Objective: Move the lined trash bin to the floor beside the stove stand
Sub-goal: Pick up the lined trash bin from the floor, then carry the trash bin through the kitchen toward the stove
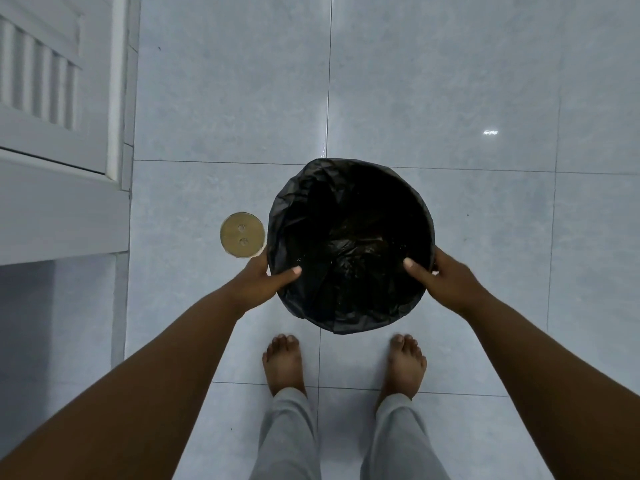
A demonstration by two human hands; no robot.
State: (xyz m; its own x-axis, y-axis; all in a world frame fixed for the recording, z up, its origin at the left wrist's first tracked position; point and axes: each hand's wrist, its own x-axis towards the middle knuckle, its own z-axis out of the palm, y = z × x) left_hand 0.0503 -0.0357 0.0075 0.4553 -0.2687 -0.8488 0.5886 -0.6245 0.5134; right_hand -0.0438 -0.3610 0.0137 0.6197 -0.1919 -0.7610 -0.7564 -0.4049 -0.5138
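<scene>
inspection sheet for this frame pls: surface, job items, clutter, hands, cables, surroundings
Surface: grey tiled floor, glossy, bare.
Job's things: trash bin with black liner, liner looks empty; stove stand not identifiable.
Clutter: round brass floor cover left of the bin.
Grips: left hand and right hand each hold the bin rim, thumbs inside.
Cables: nothing seen.
Surroundings: white louvred door at upper left; bare feet just behind the bin.
</scene>
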